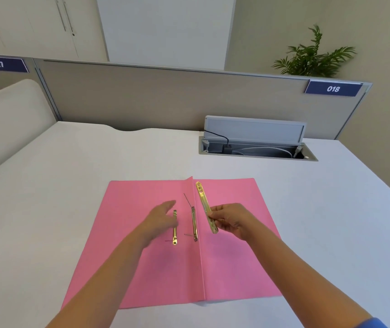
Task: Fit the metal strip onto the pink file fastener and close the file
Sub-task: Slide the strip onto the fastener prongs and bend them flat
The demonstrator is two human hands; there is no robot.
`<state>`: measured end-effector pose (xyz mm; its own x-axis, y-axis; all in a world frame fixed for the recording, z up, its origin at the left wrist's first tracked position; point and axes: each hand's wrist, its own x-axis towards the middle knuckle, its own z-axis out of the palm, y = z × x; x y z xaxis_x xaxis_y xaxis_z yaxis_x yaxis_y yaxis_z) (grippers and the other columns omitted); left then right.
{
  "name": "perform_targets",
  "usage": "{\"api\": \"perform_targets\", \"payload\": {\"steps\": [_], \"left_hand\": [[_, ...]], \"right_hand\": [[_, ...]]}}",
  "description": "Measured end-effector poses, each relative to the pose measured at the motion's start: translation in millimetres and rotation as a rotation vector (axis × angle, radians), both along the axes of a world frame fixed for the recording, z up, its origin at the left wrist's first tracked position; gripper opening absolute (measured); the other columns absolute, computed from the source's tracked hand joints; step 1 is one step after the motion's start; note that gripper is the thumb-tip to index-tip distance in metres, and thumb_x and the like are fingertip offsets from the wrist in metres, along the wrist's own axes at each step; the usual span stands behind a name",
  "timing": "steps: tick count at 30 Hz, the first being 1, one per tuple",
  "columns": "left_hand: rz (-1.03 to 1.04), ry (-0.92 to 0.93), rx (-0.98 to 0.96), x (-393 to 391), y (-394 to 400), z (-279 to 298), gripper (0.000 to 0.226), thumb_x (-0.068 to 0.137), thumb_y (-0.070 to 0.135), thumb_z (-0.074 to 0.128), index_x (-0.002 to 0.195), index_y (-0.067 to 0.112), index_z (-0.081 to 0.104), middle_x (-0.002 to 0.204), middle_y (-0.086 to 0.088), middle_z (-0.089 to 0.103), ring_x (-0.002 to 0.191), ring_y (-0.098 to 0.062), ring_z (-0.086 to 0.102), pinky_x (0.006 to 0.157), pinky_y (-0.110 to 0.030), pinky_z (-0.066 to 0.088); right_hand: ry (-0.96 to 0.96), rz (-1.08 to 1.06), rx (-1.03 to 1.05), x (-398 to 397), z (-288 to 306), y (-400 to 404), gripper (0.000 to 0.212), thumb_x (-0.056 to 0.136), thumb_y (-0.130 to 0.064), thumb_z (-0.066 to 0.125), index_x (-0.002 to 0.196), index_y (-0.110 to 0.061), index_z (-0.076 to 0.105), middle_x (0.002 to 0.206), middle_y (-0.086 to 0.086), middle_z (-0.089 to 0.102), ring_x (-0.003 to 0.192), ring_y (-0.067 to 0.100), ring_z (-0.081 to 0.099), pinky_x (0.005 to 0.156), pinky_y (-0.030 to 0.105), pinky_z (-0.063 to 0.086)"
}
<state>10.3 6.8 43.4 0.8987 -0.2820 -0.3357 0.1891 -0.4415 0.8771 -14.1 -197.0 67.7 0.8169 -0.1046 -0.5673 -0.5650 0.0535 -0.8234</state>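
Note:
A pink file (231,256) lies open and flat on the white desk. Near its centre fold sits the brass fastener (193,224), with two thin prongs sticking up from its ends. A second brass piece (174,229) lies on the left flap. My right hand (230,220) pinches the lower end of a flat brass metal strip (204,204) and holds it tilted just right of the fold, above the file. My left hand (159,221) hovers over the left flap with fingers spread, beside the second brass piece, holding nothing.
An open cable hatch (255,147) with a raised lid and a black cable is sunk into the desk at the back right. A grey partition (165,98) runs along the desk's far edge. A cushioned seat back (7,119) stands at the left.

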Motion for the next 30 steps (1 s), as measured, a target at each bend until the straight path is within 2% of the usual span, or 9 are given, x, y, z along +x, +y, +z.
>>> {"api": "perform_targets", "payload": {"steps": [2, 4, 6, 8, 12, 16, 23, 26, 30], "left_hand": [[0.176, -0.012, -0.114, 9.2, -5.2, -1.8, 0.057, 0.084, -0.005, 0.05, 0.137, 0.008, 0.037, 0.142, -0.011, 0.044, 0.128, -0.022, 0.043, 0.103, -0.034, 0.036], [0.314, 0.007, -0.185, 16.4, -13.8, -5.0, 0.049, 0.084, -0.009, 0.048, 0.131, 0.005, 0.044, 0.129, -0.014, 0.054, 0.113, -0.024, 0.052, 0.091, -0.032, 0.046], [0.392, 0.027, -0.271, 22.3, -22.6, -7.2, 0.045, 0.083, -0.013, 0.048, 0.126, 0.0, 0.048, 0.114, -0.015, 0.056, 0.098, -0.024, 0.054, 0.074, -0.027, 0.05], [0.437, 0.023, -0.325, 26.2, -30.9, -9.6, 0.042, 0.082, -0.016, 0.047, 0.122, -0.004, 0.05, 0.105, -0.015, 0.055, 0.09, -0.025, 0.053, 0.067, -0.026, 0.048], [0.453, -0.026, -0.316, 32.2, -40.6, -18.1, 0.024, 0.08, -0.011, 0.054, 0.099, 0.0, 0.065, 0.092, -0.014, 0.061, 0.078, -0.025, 0.055, 0.075, -0.04, 0.053], [0.443, -0.077, -0.334, 34.8, -45.6, -23.1, 0.019, 0.08, -0.005, 0.059, 0.074, 0.01, 0.069, 0.084, -0.01, 0.067, 0.072, -0.018, 0.06, 0.063, -0.027, 0.05], [0.404, -0.113, -0.34, 36.6, -50.2, -24.9, 0.019, 0.077, -0.003, 0.064, 0.073, 0.015, 0.071, 0.072, -0.001, 0.068, 0.07, -0.016, 0.062, 0.059, -0.024, 0.048], [0.388, -0.136, -0.323, 36.8, -51.2, -25.8, 0.021, 0.078, -0.002, 0.063, 0.073, 0.017, 0.071, 0.07, 0.001, 0.068, 0.07, -0.017, 0.062, 0.058, -0.025, 0.047], [0.378, -0.145, -0.329, 37.5, -51.5, -28.1, 0.019, 0.078, -0.002, 0.061, 0.078, 0.013, 0.072, 0.071, -0.003, 0.067, 0.071, -0.02, 0.061, 0.061, -0.026, 0.048]], "right_hand": [[-0.005, 0.004, -0.008, 1.1, -0.2, 3.4, 0.013, 0.083, 0.007, 0.063, 0.076, -0.004, 0.067, 0.066, 0.009, 0.062, 0.048, 0.009, 0.054, 0.045, 0.013, 0.053], [-0.009, 0.014, -0.022, 2.0, 0.3, 7.0, 0.014, 0.083, 0.007, 0.062, 0.076, -0.005, 0.066, 0.066, 0.009, 0.062, 0.05, 0.011, 0.054, 0.045, 0.014, 0.054], [-0.012, 0.02, -0.047, 3.9, 1.4, 10.0, 0.015, 0.084, 0.006, 0.062, 0.075, -0.005, 0.065, 0.067, 0.008, 0.062, 0.052, 0.011, 0.053, 0.045, 0.014, 0.053], [-0.016, 0.02, -0.068, 5.3, 2.5, 12.4, 0.016, 0.084, 0.006, 0.062, 0.075, -0.007, 0.065, 0.066, 0.008, 0.061, 0.052, 0.011, 0.053, 0.045, 0.014, 0.052], [-0.025, 0.012, -0.097, 8.2, 4.0, 16.7, 0.014, 0.084, 0.006, 0.062, 0.078, -0.006, 0.065, 0.065, 0.008, 0.059, 0.05, 0.012, 0.051, 0.044, 0.015, 0.05], [-0.033, 0.004, -0.15, 9.5, 3.8, 19.7, 0.018, 0.084, 0.004, 0.062, 0.101, 0.006, 0.067, 0.063, 0.008, 0.057, 0.049, 0.013, 0.047, 0.048, 0.019, 0.045], [-0.06, 0.01, -0.198, 11.0, 2.3, 25.3, 0.017, 0.084, 0.003, 0.061, 0.099, 0.004, 0.067, 0.059, 0.006, 0.056, 0.045, 0.012, 0.045, 0.044, 0.019, 0.041], [-0.072, 0.023, -0.195, 10.6, 1.2, 28.1, 0.01, 0.083, 0.004, 0.061, 0.087, -0.003, 0.066, 0.057, 0.007, 0.056, 0.043, 0.013, 0.044, 0.044, 0.02, 0.04], [-0.08, 0.026, -0.206, 11.5, -1.1, 28.8, 0.017, 0.082, 0.004, 0.061, 0.072, -0.01, 0.064, 0.056, 0.006, 0.057, 0.043, 0.013, 0.045, 0.045, 0.02, 0.042]]}}
